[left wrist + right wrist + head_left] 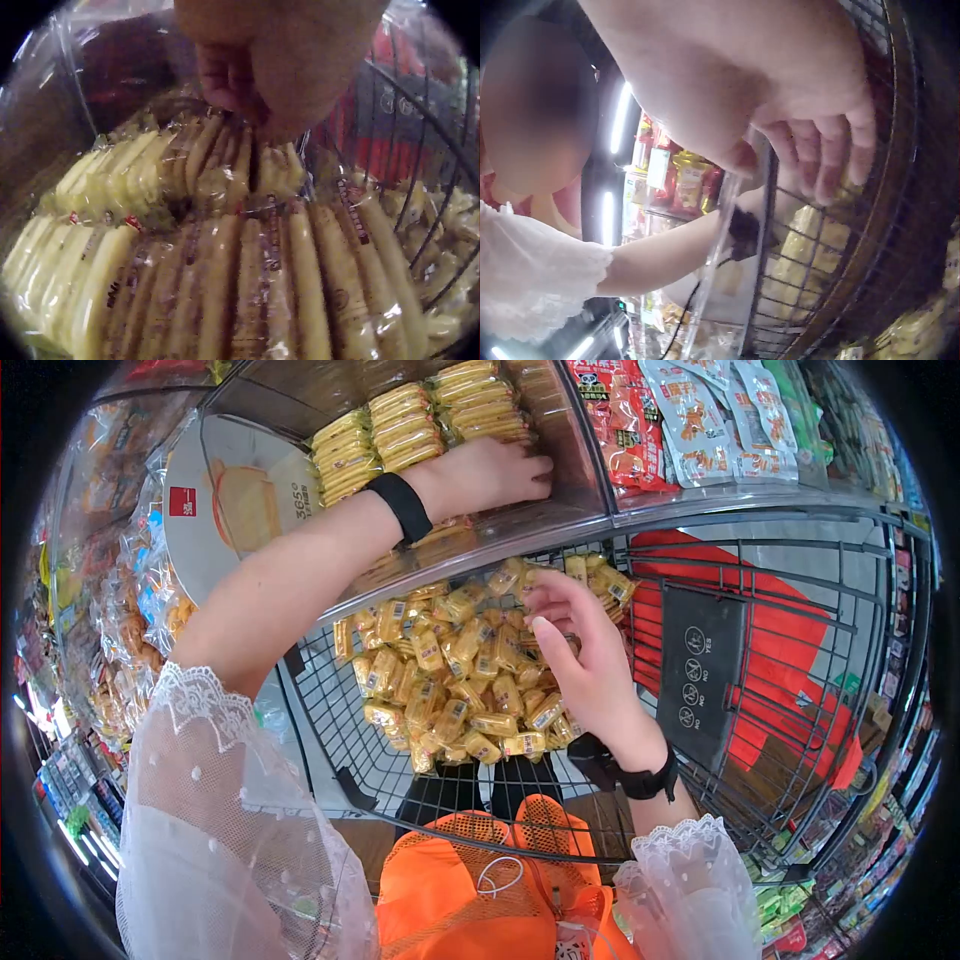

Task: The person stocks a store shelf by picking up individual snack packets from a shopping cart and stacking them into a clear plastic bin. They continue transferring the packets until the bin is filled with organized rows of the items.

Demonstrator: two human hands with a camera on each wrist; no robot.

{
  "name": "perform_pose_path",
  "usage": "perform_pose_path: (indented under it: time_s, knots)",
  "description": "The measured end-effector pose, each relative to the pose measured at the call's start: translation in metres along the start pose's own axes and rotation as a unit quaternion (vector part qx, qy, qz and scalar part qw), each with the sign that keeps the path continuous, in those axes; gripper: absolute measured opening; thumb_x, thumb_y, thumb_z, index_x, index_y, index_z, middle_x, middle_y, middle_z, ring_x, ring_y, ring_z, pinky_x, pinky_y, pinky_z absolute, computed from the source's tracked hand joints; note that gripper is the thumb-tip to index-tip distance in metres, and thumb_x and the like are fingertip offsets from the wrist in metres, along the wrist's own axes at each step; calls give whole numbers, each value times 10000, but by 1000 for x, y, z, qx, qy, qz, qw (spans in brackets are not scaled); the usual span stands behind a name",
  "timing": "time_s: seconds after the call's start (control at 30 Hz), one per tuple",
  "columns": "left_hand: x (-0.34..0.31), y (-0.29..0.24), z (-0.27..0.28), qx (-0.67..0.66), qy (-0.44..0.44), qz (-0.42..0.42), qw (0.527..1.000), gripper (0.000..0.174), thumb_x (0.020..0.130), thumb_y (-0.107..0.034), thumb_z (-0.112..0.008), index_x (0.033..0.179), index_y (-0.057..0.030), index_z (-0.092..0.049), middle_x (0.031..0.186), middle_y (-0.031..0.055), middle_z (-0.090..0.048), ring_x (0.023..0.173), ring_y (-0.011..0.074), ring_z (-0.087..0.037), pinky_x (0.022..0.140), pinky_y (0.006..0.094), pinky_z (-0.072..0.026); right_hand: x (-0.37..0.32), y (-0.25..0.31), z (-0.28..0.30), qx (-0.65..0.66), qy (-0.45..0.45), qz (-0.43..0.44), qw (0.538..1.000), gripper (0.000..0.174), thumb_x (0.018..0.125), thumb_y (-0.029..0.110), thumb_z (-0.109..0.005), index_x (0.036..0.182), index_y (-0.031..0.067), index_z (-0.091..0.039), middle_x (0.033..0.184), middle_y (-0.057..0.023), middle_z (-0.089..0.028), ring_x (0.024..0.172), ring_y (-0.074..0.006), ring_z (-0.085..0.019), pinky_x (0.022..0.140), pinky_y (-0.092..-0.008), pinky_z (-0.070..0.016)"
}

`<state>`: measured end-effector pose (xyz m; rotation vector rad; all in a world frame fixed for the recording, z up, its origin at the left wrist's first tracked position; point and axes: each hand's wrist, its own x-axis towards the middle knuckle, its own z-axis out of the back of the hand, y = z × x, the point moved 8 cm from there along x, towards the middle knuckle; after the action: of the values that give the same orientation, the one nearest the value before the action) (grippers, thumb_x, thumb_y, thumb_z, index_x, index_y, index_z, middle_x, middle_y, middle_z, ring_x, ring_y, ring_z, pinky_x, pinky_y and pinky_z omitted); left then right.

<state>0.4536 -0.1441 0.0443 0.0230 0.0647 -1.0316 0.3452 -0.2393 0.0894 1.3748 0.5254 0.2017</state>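
Inside the clear bin, my left hand (495,470) reaches over rows of yellow wrapped packets (405,425). In the left wrist view its curled fingers (229,79) are at the back row of packets (112,172); the fingertips are partly hidden, so a grip cannot be made out. My right hand (585,650) is over the heap of small yellow packets (450,670) in the cart, its fingers loosely bent and parted from the thumb. A packet (507,576) lies close to those fingertips. In the right wrist view the fingers (806,154) hang beside the wire mesh.
The bin's clear front wall (470,550) stands between the hands. The wire cart (350,785) has a black panel (700,660) and red material (790,650) at right. Red and white snack bags (690,420) fill the neighbouring bin. A round sign (235,500) is at left.
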Motion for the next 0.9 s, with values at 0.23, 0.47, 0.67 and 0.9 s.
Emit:
perform_pose_path:
  time_s: [0.23, 0.47, 0.67, 0.9]
  knots:
    - [-11, 0, -6, 20, 5, -56, 998, 421, 722, -181, -624, 1125, -157, -504, 1061, 49, -540, 936, 214, -580, 716, 316, -503, 25, -142, 2, -395, 111, -102, 906, 389, 819, 120, -551, 1175, -16, -469, 1103, -196, -530, 1007, -343, -522, 869, -397, -420]
    - [-16, 15, -11, -68, -12, 99, 993, 464, 710, -138, -645, 1146, -142, -488, 1002, 97, -571, 895, 264, -596, 704, 370, -501, 64, -227, -45, -524, 57, -38, 849, 446, 813, 177, -526, 1210, 5, -418, 1230, -184, -439, 1115, -347, -445, 942, -448, -365]
    - [-35, 29, -21, -156, -87, 170, 969, 350, 680, -90, -646, 1008, -64, -526, 885, 118, -570, 891, 316, -558, 750, 406, -473, 73, -257, -38, -668, 97, -76, 734, 282, 857, 336, -467, 1010, 138, -595, 1029, -93, -585, 1021, -271, -516, 841, -419, -405]
    - [-36, 35, -33, -184, -79, 213, 956, 253, 661, -74, -643, 895, -52, -550, 858, 117, -571, 873, 316, -557, 765, 407, -463, 18, -144, 24, -123, 96, -215, 964, 413, 787, 211, -661, 1092, -18, -502, 917, -119, -616, 884, -206, -601, 783, -319, -472]
